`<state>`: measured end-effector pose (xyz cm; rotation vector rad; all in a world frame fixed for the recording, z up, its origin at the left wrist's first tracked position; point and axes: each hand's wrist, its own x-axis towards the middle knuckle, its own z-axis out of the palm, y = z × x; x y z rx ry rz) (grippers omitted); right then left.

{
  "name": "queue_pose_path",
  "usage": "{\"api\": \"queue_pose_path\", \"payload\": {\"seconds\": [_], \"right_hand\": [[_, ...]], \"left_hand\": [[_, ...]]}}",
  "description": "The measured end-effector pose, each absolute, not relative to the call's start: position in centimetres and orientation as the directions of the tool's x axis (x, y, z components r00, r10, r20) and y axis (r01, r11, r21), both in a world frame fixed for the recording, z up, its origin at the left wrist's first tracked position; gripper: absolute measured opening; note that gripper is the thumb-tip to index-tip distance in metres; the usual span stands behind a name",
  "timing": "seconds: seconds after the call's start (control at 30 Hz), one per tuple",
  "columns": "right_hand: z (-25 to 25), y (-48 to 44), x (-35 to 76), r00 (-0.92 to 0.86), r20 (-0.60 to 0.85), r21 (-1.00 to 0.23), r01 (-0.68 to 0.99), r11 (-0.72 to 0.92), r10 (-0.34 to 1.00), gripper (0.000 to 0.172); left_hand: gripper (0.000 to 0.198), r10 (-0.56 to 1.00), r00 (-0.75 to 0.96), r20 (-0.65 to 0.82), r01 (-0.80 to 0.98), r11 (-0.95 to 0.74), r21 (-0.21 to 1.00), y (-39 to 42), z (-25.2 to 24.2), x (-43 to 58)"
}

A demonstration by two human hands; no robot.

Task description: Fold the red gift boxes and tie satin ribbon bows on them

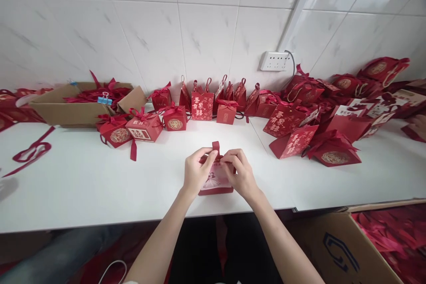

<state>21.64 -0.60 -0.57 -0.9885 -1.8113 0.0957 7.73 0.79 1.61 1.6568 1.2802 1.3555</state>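
A small red gift box [217, 190] with a pale pink printed card on its front stands near the table's front edge, between my hands. My left hand [197, 172] is closed at the box's top left, thumb and fingers pinching a red ribbon [216, 145] whose loop sticks up above the box. On the other side, my right hand [240, 173] is closed too, its fingertips pinched at the ribbon by the top right of the box. Fingers partly hide the ribbon and the box's upper edge.
Finished-looking red boxes [202, 106] line the wall, with more piled at right. A cardboard box [71, 113] of ribbons stands back left; a loose ribbon [32, 153] lies left. Below right is a large carton [333, 244]. Another person's hand [420, 126] shows far right.
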Motion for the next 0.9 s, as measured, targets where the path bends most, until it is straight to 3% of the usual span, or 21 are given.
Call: {"api": "queue_pose_path", "payload": {"seconds": [0.1,0.43,0.9], "right_hand": [[-0.7,-0.7,21.7,-0.144,0.739,-0.465,0.598,0.653,0.658,0.013],[-0.6,-0.7,21.4,-0.067,0.700,-0.577,0.532,0.619,0.711,0.014],[-0.1,-0.9,21.0,0.004,0.551,-0.754,0.432,0.495,0.835,0.003]], "left_hand": [[0.021,0.940,-0.006,0.342,0.278,-0.327,0.903,0.8,1.6,7.7],[0.022,0.945,-0.030,0.326,0.246,-0.309,0.919,0.8,1.4,7.9],[0.021,0.946,-0.018,0.325,0.365,-0.296,0.883,0.8,0.8,6.8]]}}
